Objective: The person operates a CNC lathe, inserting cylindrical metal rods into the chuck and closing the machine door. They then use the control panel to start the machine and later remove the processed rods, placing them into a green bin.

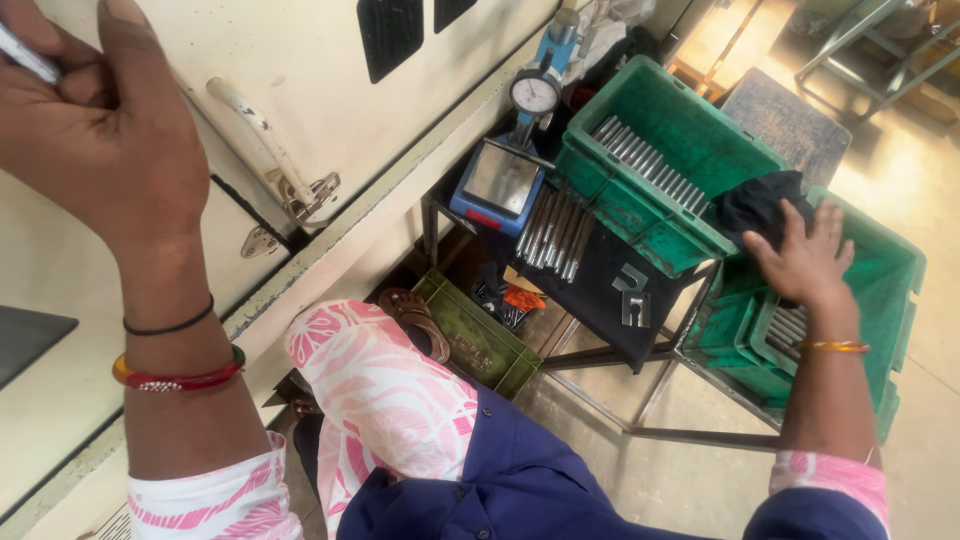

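My left hand [95, 125] is raised at the upper left against the cream machine cabinet [330, 150], fingers closed on a thin metal rod [25, 55] whose end shows at the frame's edge. My right hand [800, 260] reaches down to the right, fingers spread, resting on a dark cloth [755, 205] at the rim between two green plastic crates. The lower crate [880, 300] holds metal rods [790, 325] beneath the hand. The upper crate [670, 150] carries a row of metal rods [650, 165].
A dial gauge on a blue stand [510, 170] sits on a small black table [610, 290] beside several loose rods [555, 235] and two metal gauges [632, 295]. A green bin [475, 335] lies under it. A cabinet handle [265, 140] juts out.
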Demonstrator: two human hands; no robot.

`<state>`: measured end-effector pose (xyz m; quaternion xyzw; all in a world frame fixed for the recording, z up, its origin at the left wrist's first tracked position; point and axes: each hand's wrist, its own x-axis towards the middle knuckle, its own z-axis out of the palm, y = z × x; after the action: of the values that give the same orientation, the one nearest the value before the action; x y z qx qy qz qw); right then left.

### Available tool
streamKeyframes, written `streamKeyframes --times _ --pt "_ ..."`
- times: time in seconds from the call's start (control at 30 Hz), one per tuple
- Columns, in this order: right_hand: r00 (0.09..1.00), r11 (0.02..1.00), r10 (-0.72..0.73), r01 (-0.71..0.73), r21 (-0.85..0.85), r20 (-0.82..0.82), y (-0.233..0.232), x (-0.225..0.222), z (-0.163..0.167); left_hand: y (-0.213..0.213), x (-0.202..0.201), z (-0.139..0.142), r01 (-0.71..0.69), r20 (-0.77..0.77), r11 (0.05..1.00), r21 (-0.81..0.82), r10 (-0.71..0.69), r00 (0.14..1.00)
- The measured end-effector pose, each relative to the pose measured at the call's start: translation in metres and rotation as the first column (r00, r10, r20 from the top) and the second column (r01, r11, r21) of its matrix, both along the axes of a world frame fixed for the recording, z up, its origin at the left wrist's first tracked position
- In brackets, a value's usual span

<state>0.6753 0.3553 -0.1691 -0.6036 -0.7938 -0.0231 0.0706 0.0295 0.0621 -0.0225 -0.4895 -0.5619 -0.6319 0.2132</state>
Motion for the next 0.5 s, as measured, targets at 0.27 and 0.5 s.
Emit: streamKeyframes --times 0.27,0.5 --pt "0.96 0.956 0.248 -0.22 0.193 -0.131 -0.097 -0.096 -0.034 0.001 -0.01 -0.01 -0.035 -0.012 0.999 -0.029 0.035 0.999" --pt "0.989 0.98 0.002 -0.031 -0.194 -0.145 -0.107 -0.114 -0.063 0.002 -0.006 -0.005 -0.03 0.011 0.999 -0.023 0.031 0.999"
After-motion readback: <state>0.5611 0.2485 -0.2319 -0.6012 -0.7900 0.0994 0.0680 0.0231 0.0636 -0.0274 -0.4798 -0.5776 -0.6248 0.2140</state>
